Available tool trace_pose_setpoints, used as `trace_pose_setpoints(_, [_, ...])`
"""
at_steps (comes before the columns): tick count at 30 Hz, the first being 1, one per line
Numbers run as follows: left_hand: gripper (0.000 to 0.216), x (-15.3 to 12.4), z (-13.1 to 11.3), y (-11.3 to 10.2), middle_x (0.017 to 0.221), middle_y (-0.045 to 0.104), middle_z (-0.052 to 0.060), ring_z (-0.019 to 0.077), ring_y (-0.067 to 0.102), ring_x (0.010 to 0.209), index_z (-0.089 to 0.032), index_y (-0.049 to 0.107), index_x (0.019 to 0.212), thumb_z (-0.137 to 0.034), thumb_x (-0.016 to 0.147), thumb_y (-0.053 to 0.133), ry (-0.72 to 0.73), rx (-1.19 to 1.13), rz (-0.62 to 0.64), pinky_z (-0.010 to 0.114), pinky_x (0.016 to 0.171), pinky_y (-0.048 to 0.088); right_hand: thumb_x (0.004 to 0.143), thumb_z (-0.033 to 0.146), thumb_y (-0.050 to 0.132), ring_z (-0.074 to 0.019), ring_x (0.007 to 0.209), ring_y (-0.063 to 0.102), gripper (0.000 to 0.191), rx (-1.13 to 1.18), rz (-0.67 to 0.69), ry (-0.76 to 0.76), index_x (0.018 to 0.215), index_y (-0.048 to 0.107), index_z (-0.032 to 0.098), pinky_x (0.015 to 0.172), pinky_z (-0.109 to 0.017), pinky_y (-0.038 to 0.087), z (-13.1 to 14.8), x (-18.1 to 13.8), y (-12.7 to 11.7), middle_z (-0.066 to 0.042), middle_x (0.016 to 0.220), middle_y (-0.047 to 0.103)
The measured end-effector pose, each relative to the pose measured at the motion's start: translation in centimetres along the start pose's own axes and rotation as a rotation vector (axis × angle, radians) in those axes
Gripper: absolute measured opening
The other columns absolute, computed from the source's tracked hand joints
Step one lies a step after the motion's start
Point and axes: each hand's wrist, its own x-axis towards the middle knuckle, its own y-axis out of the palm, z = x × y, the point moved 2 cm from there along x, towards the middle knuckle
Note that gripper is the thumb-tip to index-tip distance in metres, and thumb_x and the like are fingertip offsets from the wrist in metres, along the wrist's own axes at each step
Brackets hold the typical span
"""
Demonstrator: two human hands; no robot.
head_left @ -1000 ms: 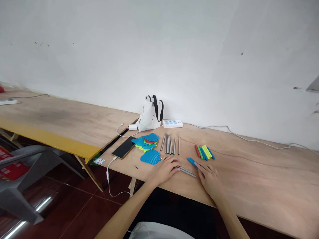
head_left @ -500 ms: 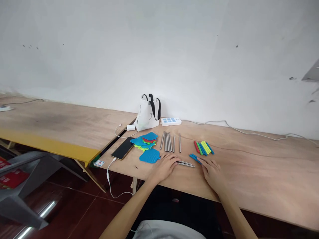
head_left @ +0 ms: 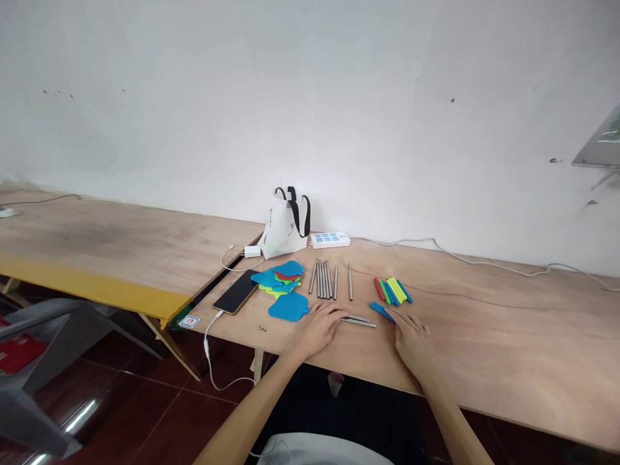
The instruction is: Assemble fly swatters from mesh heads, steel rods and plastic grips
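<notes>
My left hand [head_left: 317, 326] lies flat on the wooden table [head_left: 484, 342], fingers spread, its fingertips on the near ends of two metal rods [head_left: 359, 320] that lie crosswise. My right hand [head_left: 411, 339] rests flat beside them, fingers apart, its fingertips close to a blue stick [head_left: 381, 311]. Just left of my left hand lies a blue swatter-shaped mesh piece [head_left: 289, 307]. Behind it is a pile of coloured mesh pieces [head_left: 279, 278]. A row of several metal rods [head_left: 329, 281] and a bunch of coloured sticks [head_left: 391, 290] lie farther back.
A phone [head_left: 236, 292] on a white cable lies near the table's left edge. A white tote bag [head_left: 285, 224], a charger and a power strip [head_left: 330, 239] stand against the wall. A second table [head_left: 97, 245] adjoins at left, with a grey chair [head_left: 43, 361] below.
The two crosswise rods have shifted from slanted to nearly level under my left fingertips. Both hands stay flat in about the same places; the view has shifted slightly.
</notes>
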Motion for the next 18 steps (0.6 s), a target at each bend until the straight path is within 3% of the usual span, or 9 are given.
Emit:
trace_pose_setpoints(7, [0.033,0.00,-0.11,-0.10,0.132,0.064,0.001,0.0212,0.053,0.125,-0.033,0.063,0.131,-0.028,0.106,0.043,-0.010,-0.006,-0.004,0.036,0.104,0.045,0.087,0.004,0.037,-0.0245,0.118,0.059,0.062,-0.021,0.008,0.071,0.136,0.063,0.031,0.088,-0.039,0.045,-0.28,0.05,0.06,-0.003,0.133,0.068])
trace_pose_setpoints(18, [0.032,0.16,-0.08,-0.04,0.131,0.064,0.001,0.0216,0.054,0.124,-0.032,0.062,0.131,-0.026,0.104,0.044,0.003,0.008,0.008,0.037,0.105,0.043,0.098,0.023,0.037,-0.0237,0.112,0.063,0.038,0.118,-0.021,-0.034,0.124,0.065,0.025,0.094,-0.040,0.046,0.35,0.20,0.39,-0.007,0.122,0.071])
